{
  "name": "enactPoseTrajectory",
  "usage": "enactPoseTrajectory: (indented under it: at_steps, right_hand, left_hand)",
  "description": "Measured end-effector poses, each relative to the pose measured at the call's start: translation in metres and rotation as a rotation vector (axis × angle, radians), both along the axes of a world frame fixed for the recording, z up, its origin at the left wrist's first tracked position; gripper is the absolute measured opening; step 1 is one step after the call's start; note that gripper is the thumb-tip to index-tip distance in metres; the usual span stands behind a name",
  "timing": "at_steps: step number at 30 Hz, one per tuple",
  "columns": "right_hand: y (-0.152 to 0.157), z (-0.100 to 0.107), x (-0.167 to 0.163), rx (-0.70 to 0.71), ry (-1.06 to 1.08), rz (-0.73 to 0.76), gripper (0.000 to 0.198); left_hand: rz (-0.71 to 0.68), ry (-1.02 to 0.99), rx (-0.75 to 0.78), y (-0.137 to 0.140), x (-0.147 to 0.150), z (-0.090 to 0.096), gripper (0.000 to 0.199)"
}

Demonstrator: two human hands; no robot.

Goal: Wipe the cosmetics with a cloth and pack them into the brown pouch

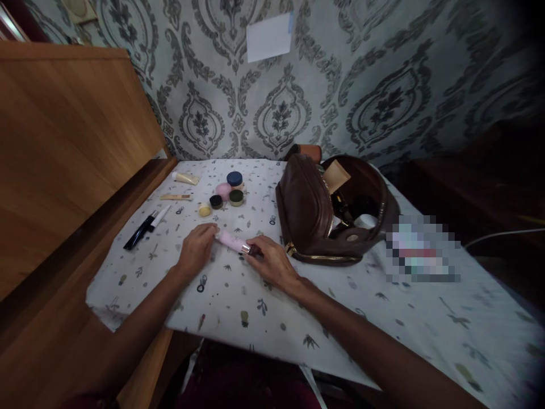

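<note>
A pink cosmetic tube (pixel 231 241) with a silver band near its right end lies across the space between my hands, low over the white patterned cloth. My left hand (pixel 196 247) is closed at the tube's left end, its fingertips pinched together there. At the other end, my right hand (pixel 272 262) has its thumb and fingers around the cap. Just beyond the tube sit a small yellow pot (pixel 205 211), a black-lidded jar (pixel 216 201), a dark green-lidded jar (pixel 236 197), a pink round item (pixel 223 191) and a blue-lidded jar (pixel 234 180).
An open brown bag (pixel 304 199) with cosmetics inside stands right of my hands. Leftward lie a cream tube (pixel 186 178), a thin tan stick (pixel 175 197), and black (pixel 140 232) and white (pixel 160 216) pen-like items. A wooden panel (pixel 76 113) borders the table's left; a pixelated patch covers something at right.
</note>
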State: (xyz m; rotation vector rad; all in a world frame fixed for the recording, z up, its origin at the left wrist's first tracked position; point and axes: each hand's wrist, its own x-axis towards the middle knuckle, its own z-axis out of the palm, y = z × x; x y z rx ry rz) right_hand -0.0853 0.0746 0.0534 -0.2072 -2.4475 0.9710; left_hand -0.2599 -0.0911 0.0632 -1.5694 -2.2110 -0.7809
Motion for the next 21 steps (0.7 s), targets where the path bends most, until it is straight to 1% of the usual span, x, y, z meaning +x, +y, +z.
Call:
enactPoseTrajectory:
  at_steps: [2,4,6,8,10,12,14,16,18,21]
  right_hand:
    - [0.000,0.001,0.001,0.007,0.003,0.000,0.016]
    - [-0.001,0.002,0.001,0.007,0.003,-0.001,0.017]
    - [-0.001,0.002,0.002,0.001,0.002,0.001,0.018]
    - [-0.001,0.003,0.002,-0.013,0.003,0.001,0.017]
    - [-0.001,0.004,0.002,-0.043,0.000,0.001,0.019]
    - [-0.001,0.004,0.003,-0.068,-0.002,0.012,0.023]
    - [0.000,0.004,0.003,-0.062,-0.004,0.026,0.024]
    - [0.000,0.004,0.003,-0.044,-0.010,0.032,0.020]
    - [0.000,0.004,0.003,-0.045,-0.016,0.025,0.016]
    - [-0.001,0.004,0.003,-0.059,-0.013,0.006,0.011]
  left_hand:
    - [0.060,-0.081,0.023,-0.003,-0.010,-0.003,0.025]
    - [0.074,-0.120,0.045,-0.004,-0.016,-0.004,0.025]
    - [0.073,-0.105,0.061,-0.004,-0.015,-0.002,0.025]
    - [0.047,-0.050,0.093,-0.002,-0.007,0.003,0.026]
    - [-0.046,0.030,0.129,0.001,0.007,0.008,0.026]
    - [-0.193,0.140,0.130,0.004,0.024,0.010,0.025]
    - [-0.323,0.255,0.084,0.008,0.038,0.008,0.025]
    - [-0.377,0.328,0.028,0.012,0.046,0.005,0.026]
    - [-0.355,0.334,0.002,0.014,0.046,0.002,0.026]
    - [-0.247,0.253,0.000,0.013,0.033,0.003,0.025]
